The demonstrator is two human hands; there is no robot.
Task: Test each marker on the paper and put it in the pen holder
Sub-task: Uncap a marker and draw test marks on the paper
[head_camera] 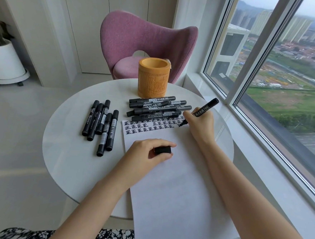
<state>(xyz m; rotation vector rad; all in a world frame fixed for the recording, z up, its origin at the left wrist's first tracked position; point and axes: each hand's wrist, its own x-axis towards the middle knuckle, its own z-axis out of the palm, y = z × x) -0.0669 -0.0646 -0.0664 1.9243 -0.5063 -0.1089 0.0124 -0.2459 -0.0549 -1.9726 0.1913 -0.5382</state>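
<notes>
My right hand [199, 124] grips an uncapped black marker [206, 108], its tip touching the white paper [167, 176] at the right end of the written rows. Several rows of black characters [148, 127] fill the paper's top edge. My left hand [147, 152] rests on the paper and pinches the black cap [162, 150]. The carved bamboo pen holder [153, 78] stands at the table's far side, with no marker showing above its rim. A pile of several black markers [157, 108] lies just in front of it. Another group of several markers [101, 124] lies on the left.
The round white table [71, 169] stands beside a large window [286, 81] on the right. A pink chair [147, 42] sits behind the table. A white plant pot [6, 62] stands on the floor at far left. The paper hangs over the table's near edge.
</notes>
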